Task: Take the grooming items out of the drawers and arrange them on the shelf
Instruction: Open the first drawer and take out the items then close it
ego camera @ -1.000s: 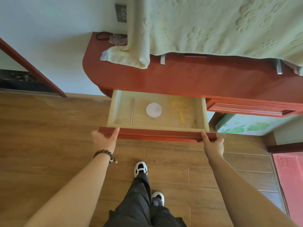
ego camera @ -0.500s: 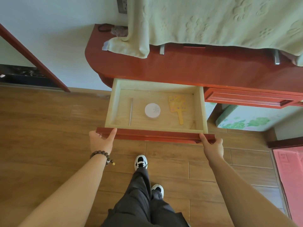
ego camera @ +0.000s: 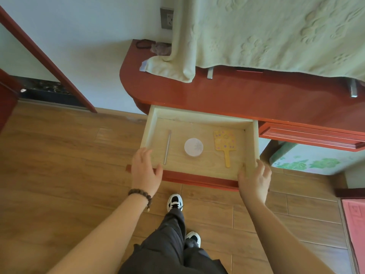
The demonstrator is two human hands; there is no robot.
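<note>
The pale wooden drawer with a red front stands pulled far out from the red dressing table. Inside lie a thin metal stick at the left, a round white case in the middle and a yellow patterned hand mirror at the right. My left hand, with a bead bracelet on the wrist, rests over the drawer's front left corner, fingers apart. Over the front right corner is my right hand, also spread and holding nothing.
A pale green towel hangs over the table's back and top. A second red drawer at the right is shut. A hair tie lies at the tabletop's far left corner. My legs and shoes stand on the wooden floor below the drawer.
The drawer came further out. Both hands let go of the drawer's front edge and rose over its front corners with fingers spread.
</note>
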